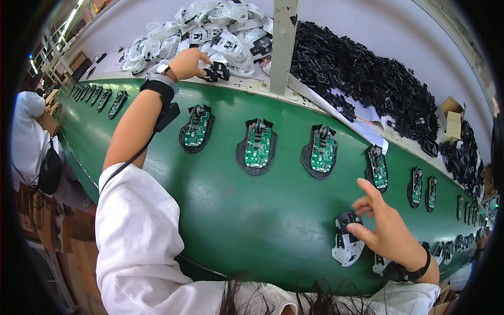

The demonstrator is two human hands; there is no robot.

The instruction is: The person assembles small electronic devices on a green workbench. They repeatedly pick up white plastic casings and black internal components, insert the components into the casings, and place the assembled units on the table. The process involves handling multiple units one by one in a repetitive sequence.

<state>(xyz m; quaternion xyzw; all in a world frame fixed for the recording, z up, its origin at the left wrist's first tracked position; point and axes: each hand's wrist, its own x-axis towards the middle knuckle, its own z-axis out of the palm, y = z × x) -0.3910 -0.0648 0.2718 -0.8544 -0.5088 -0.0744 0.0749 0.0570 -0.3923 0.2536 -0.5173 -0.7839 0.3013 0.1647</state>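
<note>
At the bench's back edge my left hand is curled with its fingertips on a small black plastic part. A white-and-black mouse shell lies on the green belt at the front right. Over its upper end hovers my right hand, fingers apart and thumb close to the shell; whether they touch is unclear. A second white shell piece shows partly under my right wrist. Black mouse bases with green circuit boards stand in a row, among them one in the middle and another beside it.
A heap of white shells in clear bags sits behind my left hand. Right of the metal post rises a big pile of black parts, with an open carton farther right. Another person's white sleeve is at far left.
</note>
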